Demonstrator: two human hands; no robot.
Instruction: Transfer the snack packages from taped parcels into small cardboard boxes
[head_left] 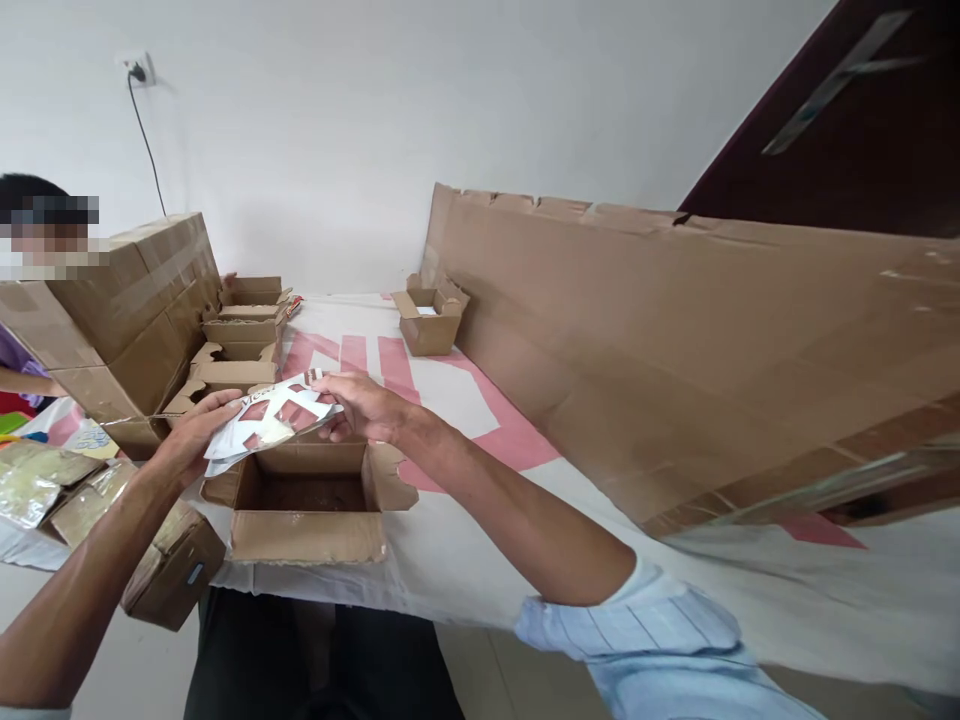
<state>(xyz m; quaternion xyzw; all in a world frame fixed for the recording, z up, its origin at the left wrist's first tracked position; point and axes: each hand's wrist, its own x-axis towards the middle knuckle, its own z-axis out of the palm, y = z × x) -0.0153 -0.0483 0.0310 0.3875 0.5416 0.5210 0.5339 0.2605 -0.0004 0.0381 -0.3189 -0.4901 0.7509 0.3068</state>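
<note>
Between my two hands is a stack of printed plastic packets (274,418), white and brownish red with some lettering. My left hand (199,428) grips its left end, and my right hand (367,405) closes on its upper right corner. Right below the packets stands an open cardboard box (307,538) with its flaps folded out; the part of its inside that shows is dark and bare. The packets hide part of the box's far side.
More open cardboard boxes (240,350) line the left, beside a big taped carton (150,290). A small open box (431,320) holds something white. A long cardboard panel (675,370) bounds the right. Taped boxes (169,565) lie at left. Another person (30,380) is behind the carton.
</note>
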